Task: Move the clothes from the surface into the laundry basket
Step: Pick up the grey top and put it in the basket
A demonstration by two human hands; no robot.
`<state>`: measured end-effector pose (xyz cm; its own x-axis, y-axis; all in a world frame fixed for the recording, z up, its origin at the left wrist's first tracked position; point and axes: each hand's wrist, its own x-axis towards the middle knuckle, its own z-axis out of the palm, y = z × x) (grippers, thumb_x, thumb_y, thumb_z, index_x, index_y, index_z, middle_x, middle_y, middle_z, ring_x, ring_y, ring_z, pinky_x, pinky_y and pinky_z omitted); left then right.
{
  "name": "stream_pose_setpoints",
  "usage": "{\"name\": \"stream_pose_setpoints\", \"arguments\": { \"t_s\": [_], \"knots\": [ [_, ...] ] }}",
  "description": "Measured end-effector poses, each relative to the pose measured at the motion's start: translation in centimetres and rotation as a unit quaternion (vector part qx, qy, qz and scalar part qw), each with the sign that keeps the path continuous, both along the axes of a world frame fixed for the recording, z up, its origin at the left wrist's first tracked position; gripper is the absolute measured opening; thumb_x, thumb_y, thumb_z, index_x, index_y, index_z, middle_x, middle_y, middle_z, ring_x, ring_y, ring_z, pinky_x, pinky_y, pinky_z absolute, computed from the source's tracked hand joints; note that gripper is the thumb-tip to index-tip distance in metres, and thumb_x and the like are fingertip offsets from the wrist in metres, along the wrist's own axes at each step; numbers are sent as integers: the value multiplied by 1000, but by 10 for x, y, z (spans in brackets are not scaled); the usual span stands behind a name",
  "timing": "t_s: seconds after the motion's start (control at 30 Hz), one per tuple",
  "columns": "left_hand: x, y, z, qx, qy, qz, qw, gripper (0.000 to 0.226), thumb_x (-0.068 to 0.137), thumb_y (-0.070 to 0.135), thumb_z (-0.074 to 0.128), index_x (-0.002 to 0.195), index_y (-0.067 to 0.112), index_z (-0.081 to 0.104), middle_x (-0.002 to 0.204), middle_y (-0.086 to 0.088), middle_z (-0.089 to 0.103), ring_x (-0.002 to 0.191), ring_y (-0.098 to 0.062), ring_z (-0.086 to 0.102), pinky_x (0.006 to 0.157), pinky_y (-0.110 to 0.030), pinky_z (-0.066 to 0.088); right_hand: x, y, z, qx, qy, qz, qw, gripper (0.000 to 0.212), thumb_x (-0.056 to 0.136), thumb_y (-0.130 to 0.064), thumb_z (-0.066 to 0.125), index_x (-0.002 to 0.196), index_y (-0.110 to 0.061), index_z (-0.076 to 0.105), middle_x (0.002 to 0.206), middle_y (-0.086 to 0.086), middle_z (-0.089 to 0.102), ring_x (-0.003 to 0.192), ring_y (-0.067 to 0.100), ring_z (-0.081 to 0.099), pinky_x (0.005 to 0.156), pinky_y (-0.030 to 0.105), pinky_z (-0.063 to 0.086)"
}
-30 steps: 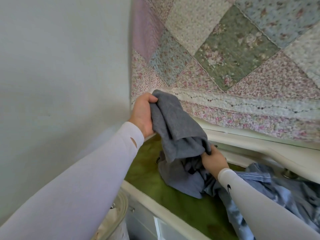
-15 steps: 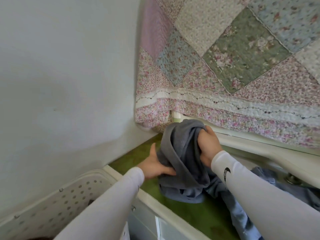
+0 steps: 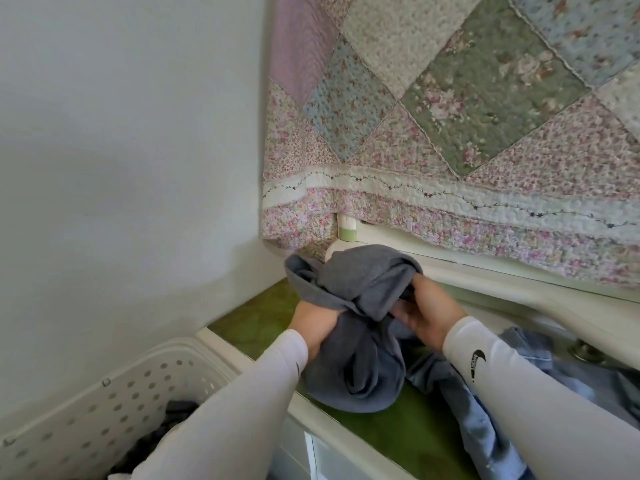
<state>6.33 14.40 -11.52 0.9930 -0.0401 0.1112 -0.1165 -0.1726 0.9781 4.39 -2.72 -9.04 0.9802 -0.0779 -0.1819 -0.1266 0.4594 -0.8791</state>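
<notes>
A grey garment (image 3: 360,341) is bunched up over the green surface (image 3: 256,317), its lower part resting on it. My left hand (image 3: 315,323) grips its left side and my right hand (image 3: 429,317) grips its right side. A blue denim garment (image 3: 485,420) lies on the surface to the right, partly under my right arm. The white perforated laundry basket (image 3: 114,403) stands at the lower left, below the surface's edge, with dark clothes (image 3: 169,420) inside.
A floral patchwork quilt (image 3: 467,116) hangs behind the surface. A plain wall fills the left. The white front edge of the furniture (image 3: 311,414) and a drawer sit below the green top. A metal knob (image 3: 585,349) shows at the right.
The view has dropped and the basket has come into sight. Both hands have gathered the grey garment into a tighter bunch, with my left hand now gripping it from the side.
</notes>
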Motion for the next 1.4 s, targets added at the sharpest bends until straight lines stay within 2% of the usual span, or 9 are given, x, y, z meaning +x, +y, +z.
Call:
{"name": "stream_pose_setpoints", "arguments": {
  "t_s": [0.2,0.3,0.43,0.7,0.87,1.0,1.17,1.3,1.4],
  "knots": [
    [26,10,36,-62,54,25,996,7,99,21,56,103,17,61,112,-15,66,103,-34,63,102,-48,49,-9,-9,-34,-98,69,32,992,28,95,-44,60,109,-20,60,108,9,64,92,23,61,86,37,48],
    [28,12,61,-139,91,53,985,20,93,17,64,109,4,61,100,-11,66,85,-26,65,92,-42,54,-13,1,-48,-109,118,34,986,62,79,-69,61,120,-22,61,117,7,66,108,28,60,93,44,43],
    [25,13,86,-233,59,30,970,60,82,27,75,137,12,55,130,-13,65,115,-33,63,103,-53,49,-15,14,-55,-10,156,50,986,88,71,-82,58,141,-31,47,145,9,51,135,36,44,108,55,34],
    [-3,27,104,-222,97,-7,970,35,92,11,67,125,4,64,120,-17,70,112,-35,66,102,-50,50,-22,56,-31,244,25,103,964,71,83,-78,45,115,-23,76,119,16,73,108,40,68,87,51,52],
    [-22,53,104,-118,121,23,985,26,89,4,66,115,2,68,113,-22,71,105,-38,67,96,-53,54,-21,72,2,269,-101,80,954,58,100,-55,40,96,-17,83,113,15,75,94,30,76,71,39,63],
    [-32,68,101,80,43,59,994,13,86,-1,58,93,4,68,104,-22,70,98,-37,66,93,-52,55,-19,89,23,148,-130,108,974,48,100,-46,43,93,-21,83,104,12,77,101,31,72,86,42,55],
    [-38,79,103,426,-78,93,897,27,98,22,47,118,13,63,127,-13,63,110,-34,59,83,-29,41,-19,115,35,10,-129,157,979,79,69,-64,77,131,-18,63,124,12,71,117,31,66,107,49,47],
    [-54,83,118,513,-90,40,852,15,98,17,46,87,13,54,92,-8,60,92,-31,59,74,-29,39,-19,127,49,-83,-164,152,971,108,47,-59,89,140,-19,52,127,8,69,114,29,67,105,50,49],
    [-67,83,132,557,-89,-54,824,19,93,13,50,73,12,53,72,-3,52,72,-22,50,62,-27,36,-26,130,67,-96,-176,136,970,88,54,-44,88,132,-15,59,117,9,73,109,29,69,101,50,52]
  ]
}}
